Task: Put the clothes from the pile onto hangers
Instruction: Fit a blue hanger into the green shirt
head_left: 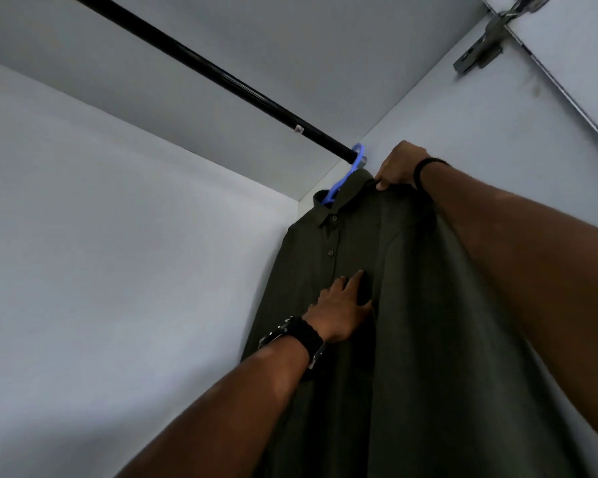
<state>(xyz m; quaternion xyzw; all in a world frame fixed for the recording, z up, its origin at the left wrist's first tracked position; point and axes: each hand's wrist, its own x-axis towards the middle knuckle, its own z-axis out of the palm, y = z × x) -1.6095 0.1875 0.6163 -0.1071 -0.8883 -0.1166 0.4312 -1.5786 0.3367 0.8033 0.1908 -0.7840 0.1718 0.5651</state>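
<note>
Dark green buttoned shirt hangs on a blue hanger at the black rod's wall end; right hand pinches its shoulder; left hand lies flat on its front.

Light is reading dim and cool overall. The dark shirt is losing fold detail in shadow. A thin glare streak is running along the black rail. Wide-angle distortion is bending edges; the hinge is showing blur.

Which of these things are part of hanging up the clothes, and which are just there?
Part of the job: dark green shirt, blue hanger, black rail, left hand, right hand.
Just there: wardrobe wall, metal door hinge, wristwatch.
</note>
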